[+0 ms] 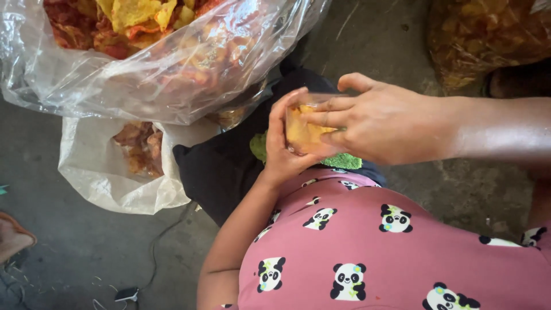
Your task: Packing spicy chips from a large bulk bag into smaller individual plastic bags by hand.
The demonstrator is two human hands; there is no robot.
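Hands meeting at mid-frame above the lap, closed together around one small clear packet of yellow-orange chips. Left hand cupped beneath and behind, fingers curled up the near side, serving as a cradle so the packet sits upright with its mouth toward the right hand. Right hand reaching in from the right edge, fingers laid flat across the packet's front and top, thumb raised clear; looks like a pressing or pinching hold at the opening, though exact finger contact hidden behind the film. Packet: thin transparent plastic, slightly glossy, contents flat and brittle-looking. Underneath, a scrap of green fuzzy cloth on dark fabric across the lap, probably as a pad or wipe. Pink shirt with panda print filling the lower frame. Close to the left, within easy reach, a large clear plastic bag, crinkled and shiny, mouth sagging open, heaped with red and yellow fried chips. Below it a white plastic bag, duller and softer, rolled down at the rim, holding a small clump of reddish chips. Another clear bag of orange chips at upper right, set well apart. Rough grey concrete floor, a thin cable trailing across.
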